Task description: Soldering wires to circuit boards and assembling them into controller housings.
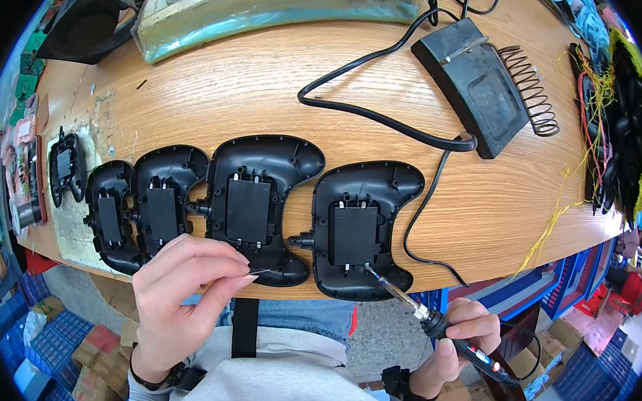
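Black game controller half shells lie in a row on the wooden table [254, 90], insides up, each with a rectangular battery box and metal contacts. My right hand [467, 334] grips a soldering iron [432, 322] with lit lights on its handle. The iron's tip meets the lower contacts of the rightmost controller shell [404, 184]. In front of the large middle controller shell [294, 157], my left hand [186, 284] pinches a thin strand of solder wire between thumb and fingertips. The wire's short end points right, apart from the iron.
A dark soldering iron stand [487, 100] with a coil spring [533, 93] sits at the far right, with a black cable [378, 54] looping beside it. Black cable bundles [621, 126] lie at the right edge. A clear-wrapped box [274, 23] and a black funnel-shaped thing [94, 17] stand at the back.
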A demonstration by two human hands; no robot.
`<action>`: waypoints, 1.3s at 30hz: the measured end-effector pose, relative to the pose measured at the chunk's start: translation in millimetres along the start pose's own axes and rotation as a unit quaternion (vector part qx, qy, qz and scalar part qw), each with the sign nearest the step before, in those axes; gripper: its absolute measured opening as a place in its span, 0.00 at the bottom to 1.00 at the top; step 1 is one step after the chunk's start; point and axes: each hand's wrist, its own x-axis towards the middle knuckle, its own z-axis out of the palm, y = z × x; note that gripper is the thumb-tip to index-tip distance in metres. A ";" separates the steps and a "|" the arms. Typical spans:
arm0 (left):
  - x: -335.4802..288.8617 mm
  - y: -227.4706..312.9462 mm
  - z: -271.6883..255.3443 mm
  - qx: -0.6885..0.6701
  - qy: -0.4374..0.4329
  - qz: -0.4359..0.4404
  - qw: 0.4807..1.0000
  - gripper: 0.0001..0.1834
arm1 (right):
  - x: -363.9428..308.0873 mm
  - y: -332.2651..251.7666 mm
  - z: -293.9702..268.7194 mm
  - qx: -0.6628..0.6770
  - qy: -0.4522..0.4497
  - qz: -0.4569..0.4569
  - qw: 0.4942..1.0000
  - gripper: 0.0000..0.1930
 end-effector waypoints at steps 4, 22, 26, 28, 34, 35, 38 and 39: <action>0.3 -0.8 -1.1 0.008 -0.001 0.016 1.000 0.08 | 1.1 -0.9 -1.0 -0.008 -0.004 -0.003 1.000 0.12; -37.4 -56.6 -175.6 -0.035 0.180 -0.037 0.982 0.09 | 11.9 -1.3 -11.6 0.221 0.213 0.024 0.951 0.13; -17.2 -73.8 -236.0 0.080 0.313 -0.095 0.942 0.13 | 12.4 1.1 -8.2 0.222 0.293 -0.003 0.930 0.10; 10.9 -79.4 -266.2 0.047 0.339 -0.114 0.933 0.14 | 5.0 13.4 -34.5 0.264 0.223 -0.024 0.938 0.08; 75.4 -82.1 -339.7 -0.163 0.339 -0.024 0.926 0.14 | 7.2 16.1 -34.2 0.261 0.249 -0.017 0.933 0.08; 85.5 -91.2 -351.3 -0.170 0.340 -0.016 0.925 0.14 | 6.1 15.7 -37.0 0.263 0.213 -0.023 0.941 0.08; 118.5 -132.8 -380.6 -0.086 0.381 -0.014 0.921 0.11 | 33.6 -19.4 14.6 0.160 0.393 -0.024 0.905 0.09; 120.7 -148.5 -394.4 -0.045 0.386 -0.028 0.921 0.10 | 37.4 -22.1 18.0 0.141 0.363 -0.066 0.919 0.11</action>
